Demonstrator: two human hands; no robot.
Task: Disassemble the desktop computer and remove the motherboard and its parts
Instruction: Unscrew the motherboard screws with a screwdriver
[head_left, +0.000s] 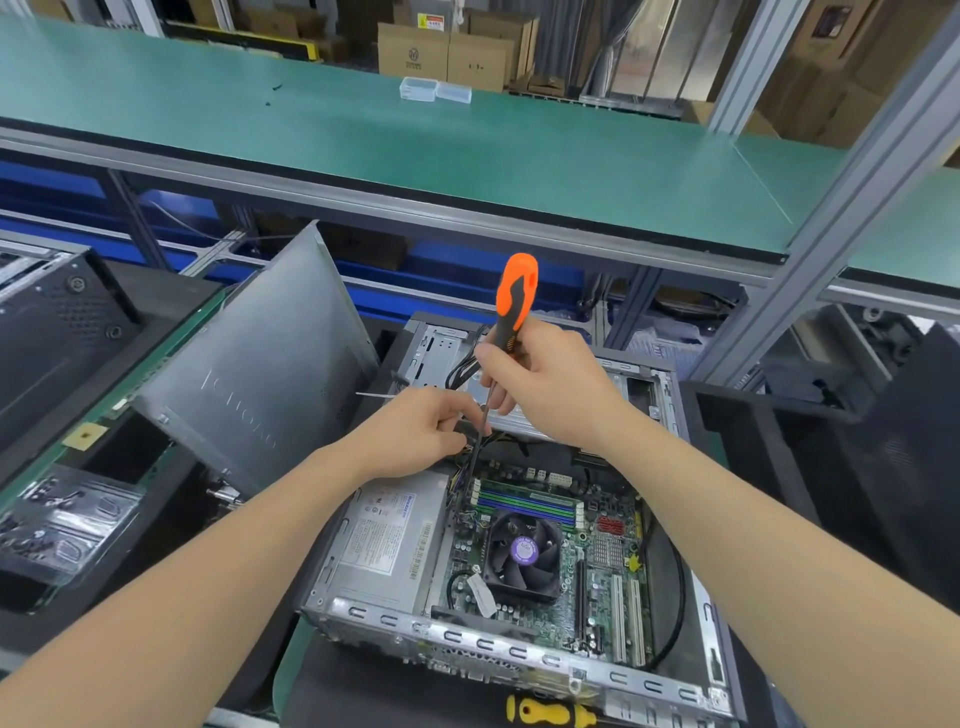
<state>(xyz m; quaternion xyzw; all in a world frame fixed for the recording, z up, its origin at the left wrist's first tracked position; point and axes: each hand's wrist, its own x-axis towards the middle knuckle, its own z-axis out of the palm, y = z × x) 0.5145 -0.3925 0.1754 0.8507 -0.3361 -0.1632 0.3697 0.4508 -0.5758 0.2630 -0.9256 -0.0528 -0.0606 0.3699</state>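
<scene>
Green-topped shelving spans the view at 12 o'clock, with cardboard boxes stacked behind it and two clear plastic boxes (435, 89) on its far edge. On the bench below, at 6 o'clock, the desktop computer (488, 647) lies open. Its motherboard (602, 564) is still inside, with the fan (522, 553) at its centre and the grey power supply (389, 540) at the fan's 9 o'clock. The side panel (260, 364) leans upright at 10 o'clock from the case.

The right hand (550, 384) is clenched round the orange-and-black screwdriver (514, 296), whose shaft points down toward the motherboard's 11 o'clock corner. The left hand (415, 431), just beside that shaft, has its fingers curled on the dark cable bundle (462, 370). A yellow-handled screwdriver (545, 712) lies at 6 o'clock, below the case. A clear parts tray (67, 519) sits at 9 o'clock.
</scene>
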